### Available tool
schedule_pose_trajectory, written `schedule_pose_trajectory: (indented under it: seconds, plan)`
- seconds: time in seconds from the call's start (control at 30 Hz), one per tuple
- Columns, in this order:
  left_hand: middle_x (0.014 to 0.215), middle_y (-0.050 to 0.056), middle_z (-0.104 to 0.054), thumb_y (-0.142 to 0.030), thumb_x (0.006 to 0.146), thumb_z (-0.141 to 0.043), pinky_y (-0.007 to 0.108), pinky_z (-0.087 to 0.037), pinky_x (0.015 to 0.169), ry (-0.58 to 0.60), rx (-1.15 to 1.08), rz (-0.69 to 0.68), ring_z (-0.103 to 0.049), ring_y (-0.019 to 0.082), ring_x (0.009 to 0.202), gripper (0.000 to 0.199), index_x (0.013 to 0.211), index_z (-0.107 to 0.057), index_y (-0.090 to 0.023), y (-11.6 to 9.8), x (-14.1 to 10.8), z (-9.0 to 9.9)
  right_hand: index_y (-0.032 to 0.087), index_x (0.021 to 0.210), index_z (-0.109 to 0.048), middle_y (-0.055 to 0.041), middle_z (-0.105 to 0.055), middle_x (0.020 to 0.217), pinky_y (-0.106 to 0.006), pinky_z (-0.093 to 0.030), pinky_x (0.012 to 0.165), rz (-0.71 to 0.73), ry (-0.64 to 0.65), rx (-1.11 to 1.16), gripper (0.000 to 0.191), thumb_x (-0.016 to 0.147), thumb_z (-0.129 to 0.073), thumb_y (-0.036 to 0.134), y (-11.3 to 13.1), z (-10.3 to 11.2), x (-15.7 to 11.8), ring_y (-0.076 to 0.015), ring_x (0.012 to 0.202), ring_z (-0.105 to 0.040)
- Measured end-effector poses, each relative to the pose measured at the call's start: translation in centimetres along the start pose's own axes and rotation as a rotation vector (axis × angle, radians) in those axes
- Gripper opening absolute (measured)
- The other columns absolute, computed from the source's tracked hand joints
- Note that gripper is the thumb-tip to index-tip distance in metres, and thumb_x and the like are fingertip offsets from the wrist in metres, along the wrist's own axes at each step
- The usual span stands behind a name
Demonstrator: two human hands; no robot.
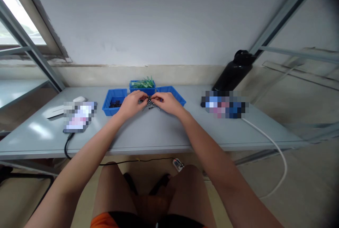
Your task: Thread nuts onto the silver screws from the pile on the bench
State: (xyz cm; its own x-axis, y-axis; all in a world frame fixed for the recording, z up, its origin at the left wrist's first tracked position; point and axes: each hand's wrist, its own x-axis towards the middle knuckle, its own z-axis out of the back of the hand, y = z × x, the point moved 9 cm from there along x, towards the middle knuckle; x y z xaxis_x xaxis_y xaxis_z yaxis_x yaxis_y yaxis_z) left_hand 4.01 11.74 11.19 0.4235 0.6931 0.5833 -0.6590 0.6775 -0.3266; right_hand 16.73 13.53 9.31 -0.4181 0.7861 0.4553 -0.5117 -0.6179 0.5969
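Observation:
My left hand [134,104] and my right hand [168,103] meet over the middle of the table, fingertips pinched close together. Whatever small piece sits between the fingertips is too small to make out. Right beneath and between them lies a small heap of dark and silvery screw-like metal pieces [151,107]. Beside my left hand stands a blue bin [106,107] with small dark parts [115,104] inside. Behind my hands is another blue bin [143,90] filled with green-and-clear strips [143,82]. A third blue bin [174,93] is partly hidden by my right hand.
A phone [81,116] with a black cable lies at the left, near a white case [79,99]. At the right are a black bottle [233,72] and another blurred device [224,105] with a white cable [275,145]. The table's front edge [159,149] runs above my knees.

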Motion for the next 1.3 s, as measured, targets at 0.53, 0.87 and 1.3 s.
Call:
schedule_pose_trajectory:
  seconds: [0.53,0.87,1.3]
  plan:
    - [0.087,0.005,-0.067,-0.026,0.086,-0.054,0.028,-0.049,0.076,-0.004,-0.032,-0.037,-0.062,0.016,0.083,0.017,0.092,-0.067,-0.017,-0.6,0.0,0.1,0.018,0.092,-0.070,-0.0029,-0.069,0.080,-0.025,-0.042,0.067,-0.001,0.039,-0.010,0.019,0.086,-0.054,0.026,0.6,-0.5,-0.1,-0.0133,0.068,-0.058]
    - [0.084,0.004,-0.066,-0.027,0.088,-0.056,0.025,-0.048,0.073,-0.029,-0.061,-0.140,-0.061,0.014,0.081,0.016,0.095,-0.067,-0.017,-1.5,-0.3,0.0,0.017,0.082,-0.064,-0.0003,-0.061,0.070,-0.023,-0.033,0.062,0.065,0.060,-0.060,0.017,0.085,-0.048,0.022,1.1,-1.3,-0.1,-0.0123,0.063,-0.050]
    - [0.085,0.005,-0.065,-0.023,0.082,-0.055,0.027,-0.048,0.074,-0.058,-0.016,-0.017,-0.060,0.015,0.080,0.013,0.088,-0.064,-0.016,-0.5,0.0,0.8,0.018,0.092,-0.070,-0.0033,-0.069,0.080,-0.025,-0.040,0.066,0.046,-0.032,-0.013,0.021,0.086,-0.054,0.030,0.7,0.1,-0.1,-0.0135,0.067,-0.057]
